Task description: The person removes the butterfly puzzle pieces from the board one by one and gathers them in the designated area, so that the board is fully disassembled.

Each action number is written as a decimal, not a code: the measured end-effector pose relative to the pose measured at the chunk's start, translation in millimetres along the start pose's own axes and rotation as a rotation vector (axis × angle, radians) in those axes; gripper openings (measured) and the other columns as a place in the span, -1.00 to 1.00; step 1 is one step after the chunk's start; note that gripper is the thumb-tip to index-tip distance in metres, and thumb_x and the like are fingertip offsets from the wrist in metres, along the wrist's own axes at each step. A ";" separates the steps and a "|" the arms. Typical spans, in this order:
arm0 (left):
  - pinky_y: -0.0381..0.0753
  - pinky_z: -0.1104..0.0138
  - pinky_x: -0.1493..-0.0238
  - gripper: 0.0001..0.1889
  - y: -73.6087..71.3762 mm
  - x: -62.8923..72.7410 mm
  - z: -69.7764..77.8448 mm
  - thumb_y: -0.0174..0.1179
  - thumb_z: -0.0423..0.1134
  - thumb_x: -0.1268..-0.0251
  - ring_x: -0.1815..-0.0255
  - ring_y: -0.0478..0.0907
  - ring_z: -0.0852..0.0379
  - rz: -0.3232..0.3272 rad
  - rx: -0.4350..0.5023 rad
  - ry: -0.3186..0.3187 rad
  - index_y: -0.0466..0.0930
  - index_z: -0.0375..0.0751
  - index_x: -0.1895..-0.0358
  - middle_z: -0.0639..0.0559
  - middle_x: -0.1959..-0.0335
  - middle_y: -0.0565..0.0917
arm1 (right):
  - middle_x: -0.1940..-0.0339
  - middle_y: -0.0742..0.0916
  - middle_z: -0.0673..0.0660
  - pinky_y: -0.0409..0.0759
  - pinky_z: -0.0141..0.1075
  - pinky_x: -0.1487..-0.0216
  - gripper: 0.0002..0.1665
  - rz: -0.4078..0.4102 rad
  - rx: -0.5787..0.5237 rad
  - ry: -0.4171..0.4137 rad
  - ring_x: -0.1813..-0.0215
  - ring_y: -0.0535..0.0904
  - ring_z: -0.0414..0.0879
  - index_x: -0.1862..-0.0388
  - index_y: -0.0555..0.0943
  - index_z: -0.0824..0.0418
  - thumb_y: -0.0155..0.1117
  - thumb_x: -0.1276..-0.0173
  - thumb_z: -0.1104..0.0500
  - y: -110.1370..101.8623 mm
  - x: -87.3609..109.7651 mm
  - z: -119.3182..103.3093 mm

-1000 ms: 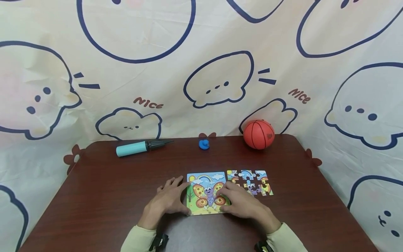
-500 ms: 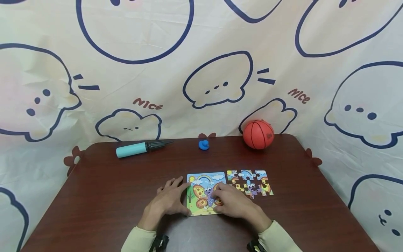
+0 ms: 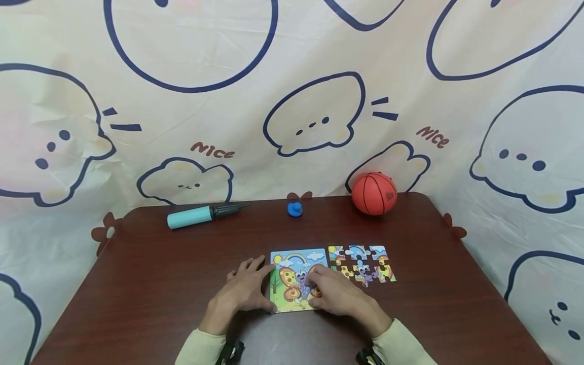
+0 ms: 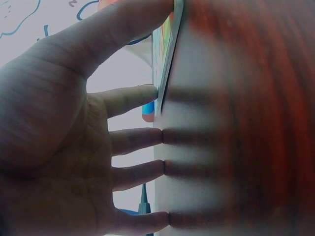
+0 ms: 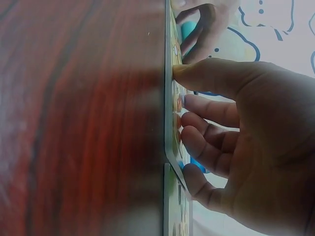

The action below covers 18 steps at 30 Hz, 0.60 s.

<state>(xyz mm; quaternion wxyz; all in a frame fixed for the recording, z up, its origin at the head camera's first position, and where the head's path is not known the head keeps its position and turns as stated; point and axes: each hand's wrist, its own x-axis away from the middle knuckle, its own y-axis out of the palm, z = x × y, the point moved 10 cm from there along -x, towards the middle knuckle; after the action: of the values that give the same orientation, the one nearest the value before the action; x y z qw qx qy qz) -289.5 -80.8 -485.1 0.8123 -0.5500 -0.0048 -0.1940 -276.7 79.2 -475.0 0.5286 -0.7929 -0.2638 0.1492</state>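
A square board with a butterfly picture (image 3: 285, 296) lies flat on the dark table. My left hand (image 3: 246, 286) rests at its left side, thumb and index finger touching the edge. In the left wrist view, the other fingers (image 4: 140, 172) are spread and fairly straight, their tips on the table. My right hand (image 3: 339, 291) lies over the board's right half, covering part of the picture. Its thumb (image 5: 206, 73) and loosely bent fingers touch the board's face in the right wrist view; no separate object shows between them. Several jigsaw pieces (image 3: 364, 272) lie right of the board.
At the back of the table (image 3: 146, 289) lie a teal and black hand pump (image 3: 191, 217), a small blue rubber duck (image 3: 295, 209) and a red ball (image 3: 374, 193) with basketball lines. A printed cloth (image 3: 251, 126) hangs behind.
My right hand has slid left, from the board's right edge onto its picture, uncovering more of the lower jigsaw pieces. My left hand has stayed at the left edge.
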 end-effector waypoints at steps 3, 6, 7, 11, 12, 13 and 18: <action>0.14 -0.40 -0.23 0.02 0.1 -0.1 0.1 0.55 0.23 0.30 -0.50 0.09 -0.29 0.002 0.004 0.001 0.35 0.08 -0.40 -0.14 -0.51 0.20 | 0.16 0.55 -0.13 0.44 -0.39 0.18 -0.66 0.011 0.004 0.004 0.25 0.40 -0.28 0.08 0.61 0.05 0.40 -0.14 0.07 -0.5 0.0 -0.2; 0.13 -0.39 -0.25 0.02 0.1 -0.4 0.0 0.55 0.22 0.29 -0.50 0.07 -0.28 0.005 0.005 0.000 0.35 0.08 -0.40 -0.13 -0.52 0.19 | 0.21 0.55 -0.14 0.42 -0.39 0.22 -0.66 0.021 0.015 0.008 0.27 0.40 -0.28 0.10 0.59 0.03 0.41 -0.14 0.06 -0.8 -0.6 -0.4; 0.13 -0.39 -0.25 0.02 0.2 -0.6 0.0 0.55 0.22 0.29 -0.50 0.07 -0.28 0.005 0.005 0.001 0.35 0.08 -0.40 -0.14 -0.52 0.19 | 0.25 0.55 -0.14 0.41 -0.39 0.25 -0.67 0.025 0.019 0.010 0.29 0.40 -0.28 0.12 0.58 0.02 0.42 -0.13 0.06 -0.9 -0.8 -0.6; 0.13 -0.38 -0.26 0.01 0.9 -1.2 -0.1 0.54 0.22 0.28 -0.51 0.07 -0.28 0.006 0.006 0.002 0.35 0.08 -0.40 -0.14 -0.52 0.19 | 0.41 0.52 -0.17 0.35 -0.39 0.36 -0.69 0.029 0.028 0.014 0.38 0.40 -0.28 0.19 0.55 -0.03 0.45 -0.12 0.04 -1.0 -1.3 -1.8; 0.13 -0.38 -0.25 0.01 0.7 -1.1 -0.2 0.54 0.22 0.29 -0.50 0.07 -0.28 0.006 0.005 0.002 0.35 0.07 -0.40 -0.14 -0.52 0.19 | 0.44 0.51 -0.18 0.34 -0.39 0.38 -0.69 0.028 0.027 0.013 0.40 0.40 -0.29 0.20 0.55 -0.04 0.46 -0.11 0.04 -1.0 -1.2 -2.2; 0.13 -0.38 -0.26 0.02 0.6 -1.2 -0.5 0.54 0.22 0.29 -0.50 0.07 -0.28 0.006 0.003 0.000 0.35 0.08 -0.40 -0.14 -0.52 0.19 | 0.45 0.51 -0.18 0.34 -0.39 0.37 -0.68 0.028 0.027 0.011 0.40 0.40 -0.29 0.19 0.55 -0.04 0.47 -0.11 0.04 -1.5 -0.9 -3.1; 0.13 -0.37 -0.26 0.02 0.8 -1.5 -1.7 0.54 0.23 0.30 -0.51 0.07 -0.27 0.003 0.002 -0.008 0.35 0.10 -0.40 -0.12 -0.52 0.19 | 0.45 0.55 -0.19 0.36 -0.43 0.37 -0.67 0.046 0.006 -0.034 0.41 0.41 -0.35 0.16 0.59 -0.04 0.46 -0.08 0.07 -2.1 0.3 -7.6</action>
<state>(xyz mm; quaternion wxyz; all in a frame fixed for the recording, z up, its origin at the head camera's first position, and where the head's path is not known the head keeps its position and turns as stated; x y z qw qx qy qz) -291.0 -81.6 -486.8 0.8132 -0.5498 -0.0075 -0.1907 -273.1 74.2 -470.0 0.5229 -0.7945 -0.2539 0.1756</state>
